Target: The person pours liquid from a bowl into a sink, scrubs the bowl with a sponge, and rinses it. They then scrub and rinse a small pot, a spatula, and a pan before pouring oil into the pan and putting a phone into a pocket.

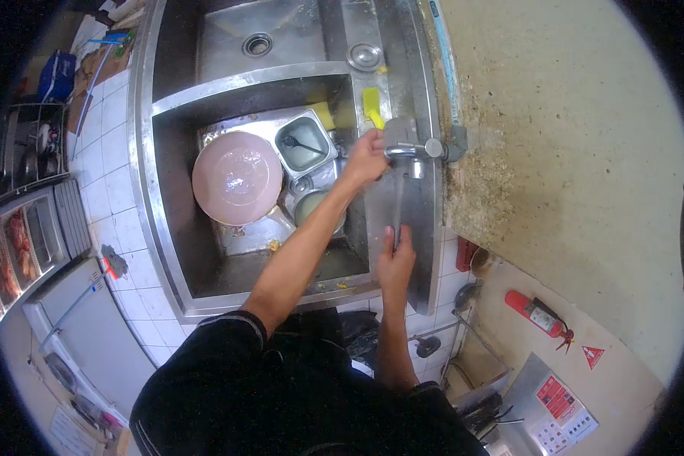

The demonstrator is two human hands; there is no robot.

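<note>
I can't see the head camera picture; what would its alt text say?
A person at a steel sink holds the tap with the left hand while the right hand is under its running water. In the basin lie a pink plate, a square steel container and a bowl.

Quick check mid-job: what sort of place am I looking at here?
Probably a commercial kitchen's wash-up area: a steel double sink holding a pink plate and metal containers, a fire extinguisher by the wall, and the left hand at the tap.

left hand [365, 158] on the faucet [406, 144], right hand [396, 262] under running water, pink plate [237, 177] in the sink [167, 228]
</note>
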